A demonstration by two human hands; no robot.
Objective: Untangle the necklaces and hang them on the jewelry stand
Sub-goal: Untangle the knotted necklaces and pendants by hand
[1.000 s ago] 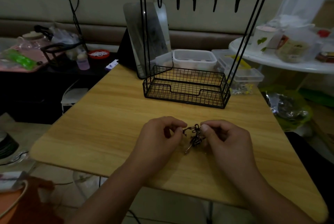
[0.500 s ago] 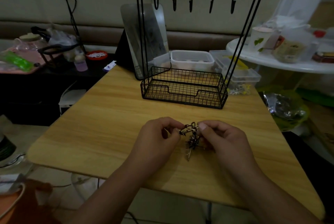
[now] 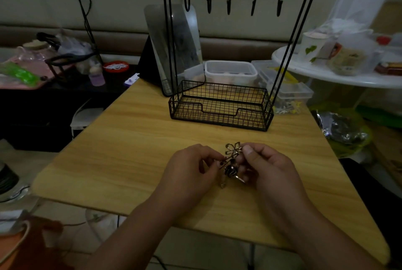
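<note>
Holding: left hand and right hand both pinch necklaces
Necklaces: tangled clump, near table's front edge
Stand: table's back edge, hooks bare

**Necklaces bunched, stand bare**

Tangled clump of dark metal chain necklaces: held just above the near-middle of the light wooden table, between both hands. A flower-shaped openwork pendant sticks up at the top of the clump, a dark knot of chain sits below it, and a couple of small ends dangle underneath. Individual strands can't be told apart.

Black wire jewelry stand: upright at the far side of the table, well apart from the clump. Mesh basket base, two slanted uprights, curved top bar with five hooks, none carrying anything.
</note>
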